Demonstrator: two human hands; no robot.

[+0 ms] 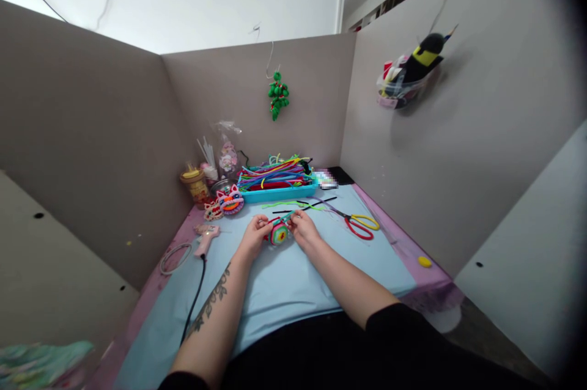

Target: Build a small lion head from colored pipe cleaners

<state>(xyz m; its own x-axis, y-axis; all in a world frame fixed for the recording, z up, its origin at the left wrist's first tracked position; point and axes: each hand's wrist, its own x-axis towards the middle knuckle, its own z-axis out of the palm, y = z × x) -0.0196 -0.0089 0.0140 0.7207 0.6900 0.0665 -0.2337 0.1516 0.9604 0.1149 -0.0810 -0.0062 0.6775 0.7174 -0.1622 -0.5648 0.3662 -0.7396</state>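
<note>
A small round craft piece [279, 235] wound from coloured pipe cleaners (pink, green, yellow, red) sits between both my hands over the light blue mat [284, 292]. My left hand [254, 235] pinches its left side. On its right side my right hand [303, 228] is closed, fingers at a teal pipe cleaner end on top of it. Loose green and black pipe cleaners [298, 205] lie just beyond my hands.
A teal tray of pipe cleaners [276, 181] stands at the back. Red and yellow scissors [360, 223] lie to the right, a pink glue gun [205, 237] with cord to the left. Finished cat-face pieces [229, 200], jars, grey partition walls around.
</note>
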